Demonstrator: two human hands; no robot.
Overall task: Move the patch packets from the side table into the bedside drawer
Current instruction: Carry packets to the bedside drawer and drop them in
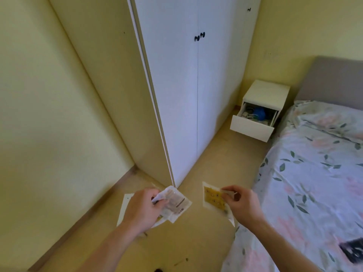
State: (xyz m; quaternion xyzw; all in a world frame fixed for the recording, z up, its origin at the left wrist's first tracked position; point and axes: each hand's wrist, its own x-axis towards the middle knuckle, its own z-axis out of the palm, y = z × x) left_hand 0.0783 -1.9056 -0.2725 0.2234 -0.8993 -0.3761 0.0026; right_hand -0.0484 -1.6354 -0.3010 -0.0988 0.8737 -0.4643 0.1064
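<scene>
**Packets in both hands, drawer open across the room**

The step in hand looks like the carry: the packets are off the side table and on their way to the drawer. The left hand (142, 208) grips a small bunch of pale patch packets (174, 203), fingers curled over their near edge. The right hand (238, 202) pinches a single packet (213, 198) with a yellow face by its right edge. Both are held in the air above the wood floor (216, 154), well apart from the drawer. A white sheet or flat surface (125, 203) shows under the left hand; I cannot tell what it is.

The bedside drawer (252, 127) stands pulled out of the white nightstand (267, 91), which sits between the wardrobe (186, 95) and the bed (314, 163). Inside it lie a blue round object (261, 112) and some pale clutter, too small to name.

Next, I judge, the person must walk forward to the nightstand, bring both hands over the drawer's open top and let the packets go into whatever room is left beside the things already there.
</scene>
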